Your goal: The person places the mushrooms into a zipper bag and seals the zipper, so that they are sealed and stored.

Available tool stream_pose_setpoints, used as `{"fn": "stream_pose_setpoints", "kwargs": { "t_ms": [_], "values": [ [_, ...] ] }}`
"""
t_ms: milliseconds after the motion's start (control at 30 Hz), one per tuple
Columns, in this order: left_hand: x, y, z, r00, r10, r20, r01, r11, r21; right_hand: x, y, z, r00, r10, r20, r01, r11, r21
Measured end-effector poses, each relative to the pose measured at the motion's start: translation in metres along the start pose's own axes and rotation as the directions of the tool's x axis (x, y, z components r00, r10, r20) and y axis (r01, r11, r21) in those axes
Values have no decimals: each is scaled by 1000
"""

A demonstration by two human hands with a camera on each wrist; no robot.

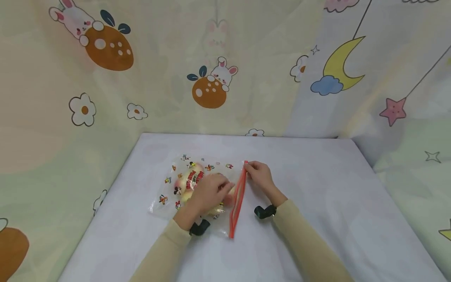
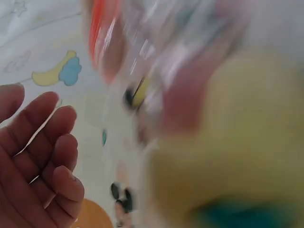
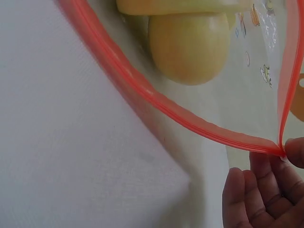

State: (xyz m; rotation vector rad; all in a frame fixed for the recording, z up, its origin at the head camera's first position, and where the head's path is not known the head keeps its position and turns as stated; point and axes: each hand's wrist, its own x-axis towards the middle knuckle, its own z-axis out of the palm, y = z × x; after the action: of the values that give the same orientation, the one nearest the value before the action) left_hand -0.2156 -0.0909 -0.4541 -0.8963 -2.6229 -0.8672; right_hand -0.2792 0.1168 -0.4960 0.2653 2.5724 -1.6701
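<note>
A clear zip bag (image 1: pixel 163 207) printed with small cartoon figures lies on its side, its red zip edge (image 1: pixel 238 201) facing right. Several yellow-and-pink round fruits (image 3: pixel 190 52) are inside it, partly hidden by the print and the left hand in the head view. My right hand (image 1: pixel 260 176) pinches the far corner of the zip edge between thumb and finger; the mouth gapes in the right wrist view. Over the bag's right half is my left hand (image 1: pixel 210 191). Its fingers (image 2: pixel 64 149) are loosely bent with nothing between them, beside the plastic in the left wrist view.
A white-covered table (image 1: pixel 317 235) carries the bag. Behind and beside it hangs a cloth (image 1: pixel 158 78) printed with rabbits, flowers and a moon. Each wrist wears a small black camera, one at the left (image 1: pixel 200 228) and one at the right (image 1: pixel 265 212).
</note>
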Motion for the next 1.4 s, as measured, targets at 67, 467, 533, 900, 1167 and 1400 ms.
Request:
{"fn": "stream_pose_setpoints", "kwargs": {
  "t_ms": [67, 467, 533, 900, 1167, 1400],
  "values": [
    [24, -6, -12, 998, -42, 46, 42, 999, 15, 1, -4, 1, 1000, -14, -3, 14, 1000, 23],
    [112, -36, 0, 915, -91, 393, 24, 985, 173, -6, -20, 12, 993, -114, -19, 115, 984, 137],
    [115, -37, 2, 914, -85, 397, 24, 987, 157, -5, -21, 12, 992, -121, -29, 123, 985, 121],
    [128, -46, 0, 932, -142, 332, 63, 970, 237, -17, -10, 20, 989, -150, -16, 145, 975, -170],
    [136, -60, -3, 914, -209, 348, 131, 963, 233, -64, 8, 21, 983, -97, 157, 122, 979, -164],
    [131, -74, 3, 900, -295, 321, 229, 947, 227, -117, 27, 30, 940, -115, 322, 184, 964, -194]
  ]
}}
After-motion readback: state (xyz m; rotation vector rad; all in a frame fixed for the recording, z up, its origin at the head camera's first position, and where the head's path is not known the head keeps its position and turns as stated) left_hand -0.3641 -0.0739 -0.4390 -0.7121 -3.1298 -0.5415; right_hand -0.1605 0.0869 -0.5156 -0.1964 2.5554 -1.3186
